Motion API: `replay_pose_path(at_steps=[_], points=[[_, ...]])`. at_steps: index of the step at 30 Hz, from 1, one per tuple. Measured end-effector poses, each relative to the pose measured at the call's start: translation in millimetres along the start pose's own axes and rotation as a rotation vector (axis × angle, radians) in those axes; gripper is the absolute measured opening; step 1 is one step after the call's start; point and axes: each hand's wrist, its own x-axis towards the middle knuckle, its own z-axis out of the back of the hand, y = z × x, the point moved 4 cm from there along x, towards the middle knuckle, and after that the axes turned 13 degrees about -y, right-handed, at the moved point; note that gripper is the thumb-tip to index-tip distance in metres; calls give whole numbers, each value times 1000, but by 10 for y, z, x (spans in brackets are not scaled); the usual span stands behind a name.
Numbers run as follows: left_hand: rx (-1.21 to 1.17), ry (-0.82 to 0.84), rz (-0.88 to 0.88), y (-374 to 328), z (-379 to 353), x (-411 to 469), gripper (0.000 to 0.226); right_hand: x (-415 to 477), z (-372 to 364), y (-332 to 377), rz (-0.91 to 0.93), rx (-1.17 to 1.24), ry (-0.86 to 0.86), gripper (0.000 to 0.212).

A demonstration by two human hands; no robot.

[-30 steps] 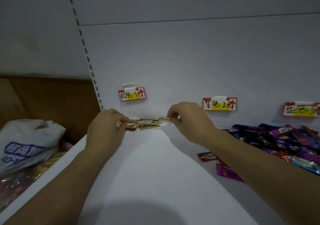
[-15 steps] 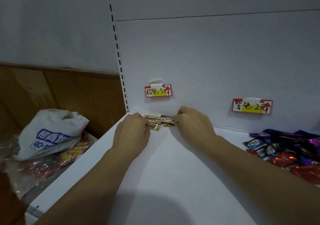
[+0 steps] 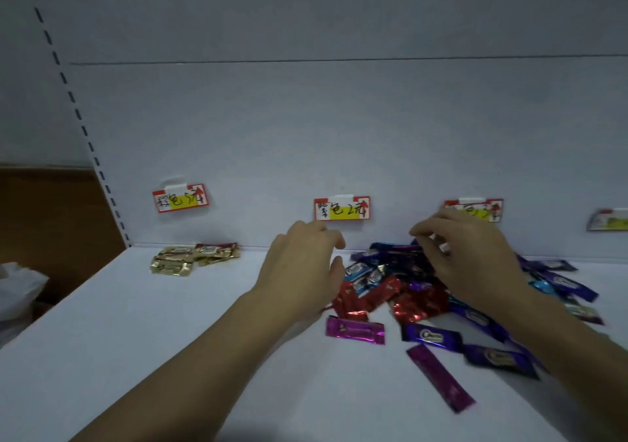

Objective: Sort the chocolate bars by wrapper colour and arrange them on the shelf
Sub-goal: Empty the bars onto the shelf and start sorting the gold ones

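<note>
A small group of gold-wrapped chocolate bars [image 3: 190, 258] lies against the back panel of the white shelf [image 3: 136, 339], under the leftmost price tag [image 3: 180, 198]. A mixed pile of bars [image 3: 401, 282] in red, blue and purple wrappers spreads across the shelf's right part. My left hand [image 3: 302, 271] hovers at the pile's left edge, fingers loosely curled, holding nothing. My right hand [image 3: 465, 258] is over the back of the pile with its fingertips drawn together; whether they pinch a bar is not visible. Loose purple bars [image 3: 438, 377] and a magenta bar [image 3: 355, 329] lie nearer me.
Further price tags [image 3: 341, 207] hang along the back panel, one [image 3: 475, 208] partly behind my right hand and another [image 3: 608, 220] at the far right. A slotted upright [image 3: 85, 135] marks the shelf's left end. A white plastic bag [image 3: 17, 292] sits lower left.
Both hands have let go of the gold bars, which now lie by the back panel, and have moved right to the mixed pile. The view has swung right.
</note>
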Motion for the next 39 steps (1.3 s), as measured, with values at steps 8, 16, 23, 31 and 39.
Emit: replay_pose_path(at_steps=[8, 16, 23, 31, 39], points=[[-241, 137, -92, -337, -628, -133, 21, -143, -46, -98, 86, 119, 353, 18], [-220, 176, -102, -351, -508, -144, 19, -166, 8, -169, 24, 50, 585, 25], [-182, 258, -130, -404, -467, -153, 17, -231, -97, -76, 112, 19, 643, 30], [-167, 204, -104, -457, -526, -157, 23, -225, -95, -100, 93, -58, 587, 17], [-44, 345, -76, -544, -582, -219, 53, -232, -11, -202, 71, -73, 730, 32]])
